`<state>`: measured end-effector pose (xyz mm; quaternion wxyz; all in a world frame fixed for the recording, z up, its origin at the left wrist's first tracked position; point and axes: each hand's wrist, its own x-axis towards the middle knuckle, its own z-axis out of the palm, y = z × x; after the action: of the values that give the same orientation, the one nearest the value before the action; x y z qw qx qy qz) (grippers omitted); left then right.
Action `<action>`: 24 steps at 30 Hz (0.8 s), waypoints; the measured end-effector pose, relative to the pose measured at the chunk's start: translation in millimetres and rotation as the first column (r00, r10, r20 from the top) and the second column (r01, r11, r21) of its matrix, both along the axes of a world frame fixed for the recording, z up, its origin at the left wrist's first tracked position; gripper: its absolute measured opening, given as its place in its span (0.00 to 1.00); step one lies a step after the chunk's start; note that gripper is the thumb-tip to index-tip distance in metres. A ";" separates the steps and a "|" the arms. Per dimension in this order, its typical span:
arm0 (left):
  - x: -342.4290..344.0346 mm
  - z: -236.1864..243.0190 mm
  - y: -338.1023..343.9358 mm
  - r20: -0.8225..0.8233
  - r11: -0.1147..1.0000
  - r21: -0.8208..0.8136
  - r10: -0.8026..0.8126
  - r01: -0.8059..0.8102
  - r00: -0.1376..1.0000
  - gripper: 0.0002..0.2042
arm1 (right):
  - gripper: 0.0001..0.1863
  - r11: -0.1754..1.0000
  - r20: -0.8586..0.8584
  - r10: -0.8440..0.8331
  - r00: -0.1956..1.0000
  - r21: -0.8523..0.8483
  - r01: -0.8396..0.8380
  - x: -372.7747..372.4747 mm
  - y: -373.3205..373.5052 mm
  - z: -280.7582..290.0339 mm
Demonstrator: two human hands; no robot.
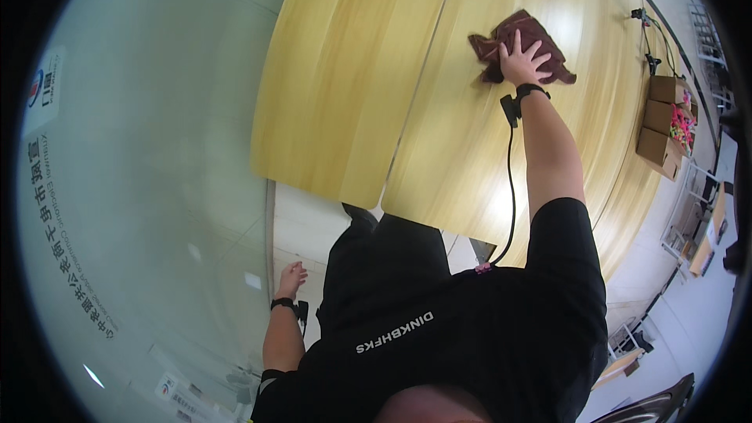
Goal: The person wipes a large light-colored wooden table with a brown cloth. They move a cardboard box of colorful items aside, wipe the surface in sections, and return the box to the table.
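My right hand (522, 60) lies flat with its fingers spread on a dark brown cloth (533, 31). The crumpled cloth rests on the light wood table (462, 133), its corners sticking out around the hand. A black band with a small device (513, 107) circles my right wrist, and a black cable runs from it toward my body. Down at my side, off the table's near edge, hangs my left hand (291, 278). Its fingers are loosely bent and apart, with nothing visible in them. Another black band (283, 302) is on that wrist.
A seam (425, 70) divides the tabletop. Brown cardboard boxes (659, 121), one holding bright pink and coloured small pieces (682, 127), stand at the right. Black cables and clips (652, 39) lie along the far right edge. A glass wall (172, 149) runs along the left.
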<state>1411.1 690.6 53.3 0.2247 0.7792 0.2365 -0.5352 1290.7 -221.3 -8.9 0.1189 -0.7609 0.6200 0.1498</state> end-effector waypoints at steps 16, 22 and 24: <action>93.3 -48.4 -50.0 0.179 0.913 -0.221 -0.308 0.343 0.934 0.20 | 0.44 0.929 0.183 0.348 0.919 -0.196 -0.313 -146.8 304.0 -20.5; 116.5 -73.7 -27.3 0.163 0.879 -0.258 -0.369 0.401 0.915 0.20 | 0.43 0.980 0.240 0.200 0.950 -0.065 -0.190 -221.2 457.9 -3.7; 114.9 -85.3 -14.0 0.147 0.872 -0.273 -0.379 0.406 0.914 0.20 | 0.42 0.979 0.081 0.200 0.976 -0.063 -0.195 -229.6 475.7 -2.2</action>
<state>1526.0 676.6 -32.0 0.2367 0.7911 -0.0202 -0.5637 1061.2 254.4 -11.0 0.1093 -0.8276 0.5394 0.1105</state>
